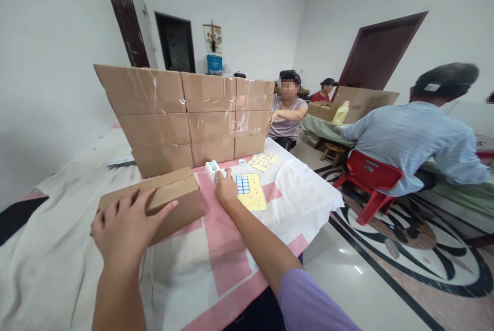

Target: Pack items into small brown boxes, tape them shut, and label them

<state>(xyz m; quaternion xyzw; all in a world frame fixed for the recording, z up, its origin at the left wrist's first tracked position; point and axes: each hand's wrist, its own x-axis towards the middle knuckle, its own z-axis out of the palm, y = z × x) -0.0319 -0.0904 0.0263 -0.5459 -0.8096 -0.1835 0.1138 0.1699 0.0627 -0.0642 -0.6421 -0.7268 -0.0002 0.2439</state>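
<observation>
My left hand (129, 220) lies with spread fingers over the near side of a long brown cardboard box (179, 199), on the cloth-covered table. My right hand (226, 185) reaches forward to a small white box (212, 170), its fingers at the right side of it. Whether they grip it cannot be made out. Right of that hand lies a yellow sheet (255, 194) with blue-edged stickers. A second yellow sheet (263, 160) and a roll of clear tape (242, 162) are farther back.
Taped cardboard boxes (210, 115) stand stacked three high behind the small box. A person (287, 115) crouches at the far table corner. Another person (412, 140) sits on a red chair (372, 179) at the right. A flat item (121, 160) lies left of the stack.
</observation>
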